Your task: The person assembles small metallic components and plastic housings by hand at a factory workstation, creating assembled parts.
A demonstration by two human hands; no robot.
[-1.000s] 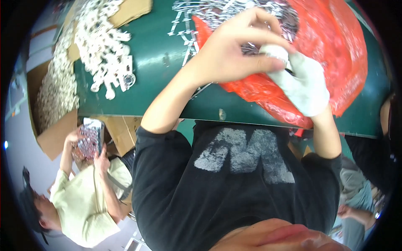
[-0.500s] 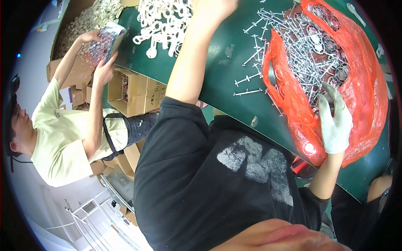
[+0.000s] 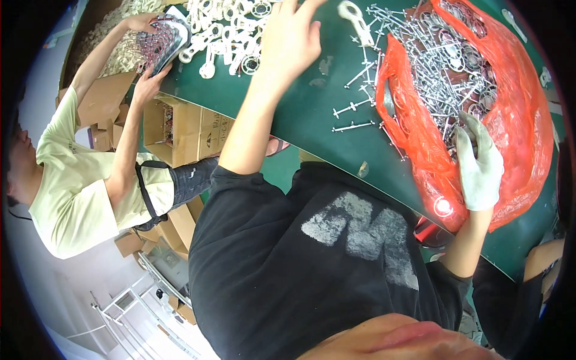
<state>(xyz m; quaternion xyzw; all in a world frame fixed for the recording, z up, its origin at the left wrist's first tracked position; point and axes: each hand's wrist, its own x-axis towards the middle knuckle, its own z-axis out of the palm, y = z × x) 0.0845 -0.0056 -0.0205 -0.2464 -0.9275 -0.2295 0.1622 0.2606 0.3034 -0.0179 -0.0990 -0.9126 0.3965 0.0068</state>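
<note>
The left hand (image 3: 291, 39) lies bare on the green tabletop (image 3: 312, 114), fingers spread and loose, gripping nothing; its fingertips reach into the heap of white plastic rings (image 3: 231, 30) at the far edge of the tabletop. A single white plastic piece (image 3: 355, 18) lies just beside that hand, on the side toward the red bag. The right hand (image 3: 477, 162), in a white glove, rests inside the open red plastic bag (image 3: 516, 120) on the pile of shiny metal pins (image 3: 444, 66); its fingers curl down among the pins, but whether they pinch one I cannot tell. A few loose metal pins (image 3: 354, 108) lie on the tabletop between the two hands, just outside the bag's mouth. Beyond the tabletop's left end, another person in a pale yellow shirt (image 3: 72, 192) holds a flat tray of small parts (image 3: 159, 42) in both hands above open cardboard boxes (image 3: 180, 129)
</note>
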